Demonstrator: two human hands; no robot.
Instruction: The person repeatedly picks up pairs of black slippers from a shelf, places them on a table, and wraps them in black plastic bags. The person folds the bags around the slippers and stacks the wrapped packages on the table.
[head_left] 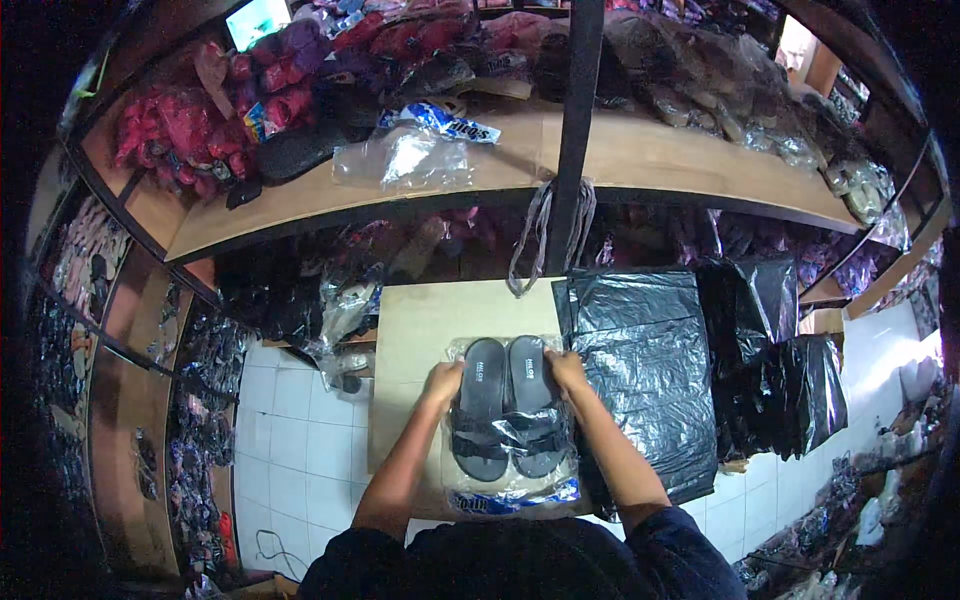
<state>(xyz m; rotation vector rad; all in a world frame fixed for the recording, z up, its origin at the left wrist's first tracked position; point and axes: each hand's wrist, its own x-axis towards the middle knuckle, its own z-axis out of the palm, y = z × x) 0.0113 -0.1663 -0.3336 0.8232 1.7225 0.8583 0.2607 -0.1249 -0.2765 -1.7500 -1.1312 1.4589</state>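
Observation:
A pair of dark grey slide sandals (484,385) lies side by side in a clear plastic bag (515,497) with a blue printed strip near me. The straps are at the near end. My left hand (443,383) grips the left side of the bag by the sandals' far half. On the opposite side, my right hand (569,371) pinches the bag's edge. Beneath it is a pale wooden board (440,310). Black plastic bags (640,370) lie flat just right of my right hand.
A wooden shelf (690,160) crosses ahead, bearing heaps of bagged footwear. A dark upright post (580,120) stands before it, with grey cords (535,240) hanging down. More black plastic (790,390) drapes at right. White floor tiles (300,410) show at left.

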